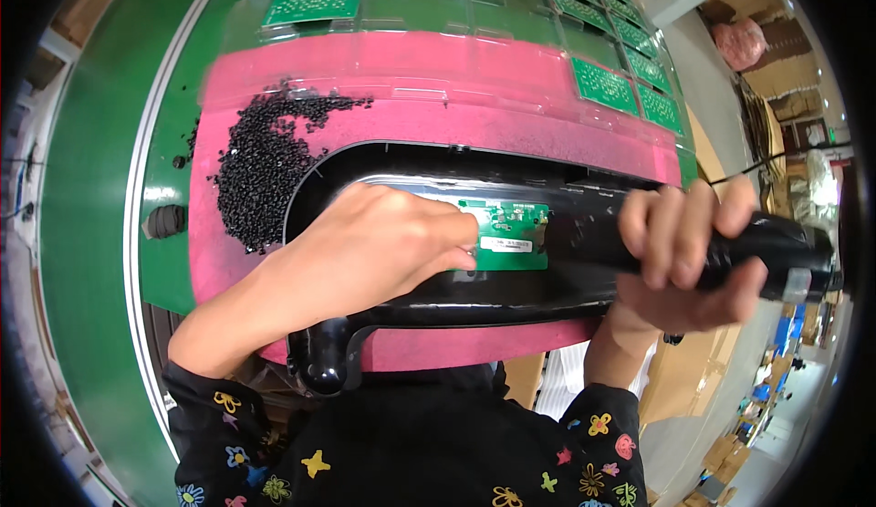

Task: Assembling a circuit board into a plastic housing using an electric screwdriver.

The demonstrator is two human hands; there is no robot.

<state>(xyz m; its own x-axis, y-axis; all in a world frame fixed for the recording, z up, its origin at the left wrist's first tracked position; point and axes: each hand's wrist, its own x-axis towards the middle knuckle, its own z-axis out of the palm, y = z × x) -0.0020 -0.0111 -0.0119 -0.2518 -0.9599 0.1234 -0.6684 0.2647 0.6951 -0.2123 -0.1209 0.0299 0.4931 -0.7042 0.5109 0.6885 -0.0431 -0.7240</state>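
Observation:
A long black plastic housing [438, 311] lies open side up before me. Inside it sits a green circuit board [525, 224] with a white label. My left hand [388, 238] reaches over the housing, finger and thumb closed at the board's left edge; the fingertips are partly hidden. My right hand [689, 242] is wrapped round a black electric screwdriver [785, 247], held nearly level over the housing's right end. Its front end points left at the board; the tip is hard to make out against the black plastic.
A heap of small black screws [260, 169] lies on the pink mat [474, 114], left of the housing. Beyond stands a clear compartment tray [411, 14] with several green boards. A dark roll [165, 221] rests on the green table [91, 188]. Cardboard [698, 370] is at right.

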